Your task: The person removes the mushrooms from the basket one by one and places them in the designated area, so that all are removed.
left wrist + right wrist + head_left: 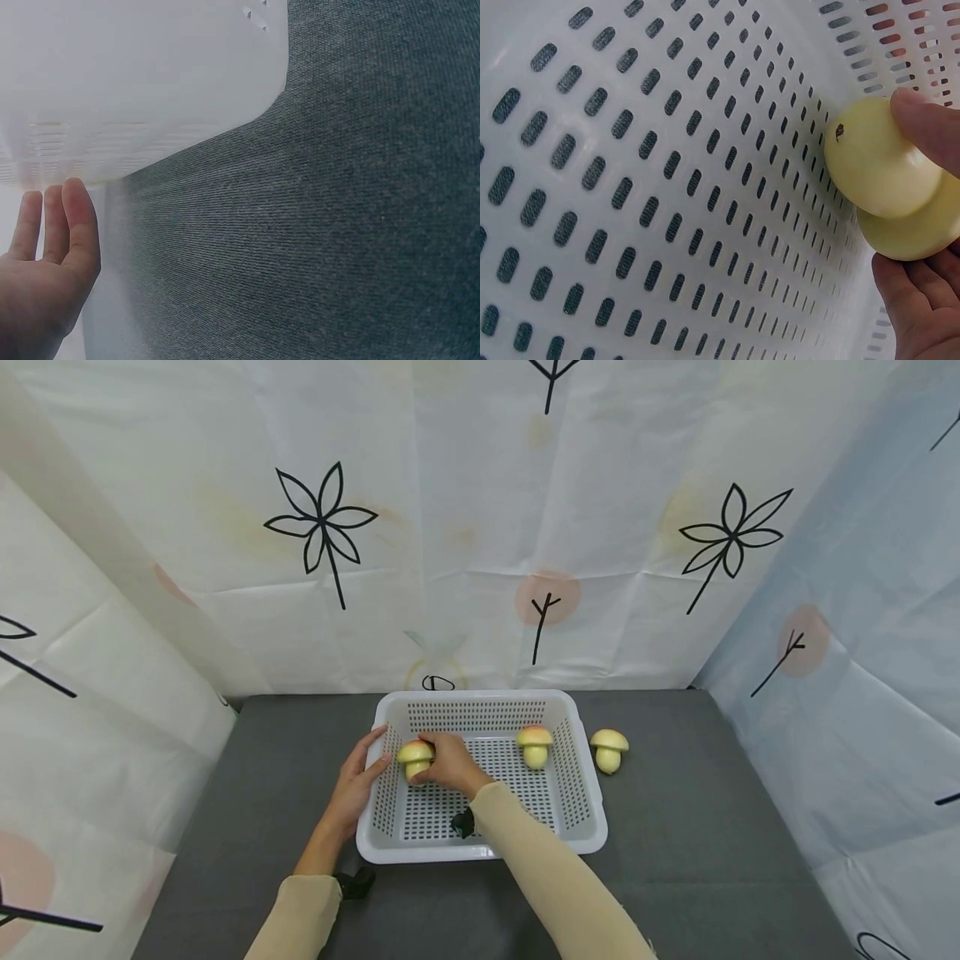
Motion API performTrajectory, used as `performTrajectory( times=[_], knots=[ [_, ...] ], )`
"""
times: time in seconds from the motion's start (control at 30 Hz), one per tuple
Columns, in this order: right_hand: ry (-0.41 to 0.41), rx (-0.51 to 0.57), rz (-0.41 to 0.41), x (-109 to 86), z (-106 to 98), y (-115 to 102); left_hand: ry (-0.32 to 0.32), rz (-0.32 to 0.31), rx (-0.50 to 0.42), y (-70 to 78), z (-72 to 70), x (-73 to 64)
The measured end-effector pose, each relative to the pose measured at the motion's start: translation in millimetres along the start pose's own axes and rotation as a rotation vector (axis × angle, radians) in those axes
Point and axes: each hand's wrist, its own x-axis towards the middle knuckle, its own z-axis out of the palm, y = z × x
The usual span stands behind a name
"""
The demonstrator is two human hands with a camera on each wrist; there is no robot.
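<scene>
My right hand (452, 764) pinches a toy mushroom (415, 752) inside the left part of a white plastic basket (480, 852). In the right wrist view, the pale yellow toy mushroom (877, 154) sits between thumb (926, 127) and fingers (911, 292), close to the perforated wall. My left hand (352, 789) holds the basket's left side, with thumb and forefinger at the rim. The left wrist view shows its other fingers (79, 221) against the outer wall; the thumb is hidden. Another toy mushroom (535, 746) stands upright in the basket's right half.
A third toy mushroom (608, 750) stands on the dark grey table (675, 827), just right of the basket. Patterned white cloth (465, 543) hangs behind the table and on both sides.
</scene>
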Motion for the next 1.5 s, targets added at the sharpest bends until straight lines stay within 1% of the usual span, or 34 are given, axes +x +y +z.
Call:
performTrajectory(
  times=[0.27, 0.5, 0.67, 0.83, 1.27, 1.4, 1.5],
  knots=[
    [0.013, 0.052, 0.008, -2.2, -6.1, 1.8, -0.001, 0.005, -0.003, 0.9, 0.5, -2.1],
    [0.035, 0.101, 0.014, -6.0, -17.5, -0.6, -0.007, 0.006, -0.011, 0.8, 0.4, -1.6],
    [0.048, 0.127, -0.016, -7.6, -26.0, -3.4, -0.005, 0.005, -0.021, -0.7, -0.6, -1.4],
    [0.05, 0.134, -0.038, -10.5, -32.3, -5.2, 0.0, 0.002, -0.02, 1.2, 0.3, -2.9],
    [0.056, 0.159, -0.062, -23.0, -44.1, -10.5, 0.004, 0.0, -0.024, 2.6, 2.3, -2.3],
    [0.057, 0.178, -0.094, -27.2, -47.5, -13.1, 0.002, 0.003, -0.03, 2.3, 2.1, -2.3],
    [0.06, 0.169, -0.116, -30.1, -50.0, -14.8, -0.002, 0.007, -0.037, 1.5, 2.1, -1.4]
  ],
)
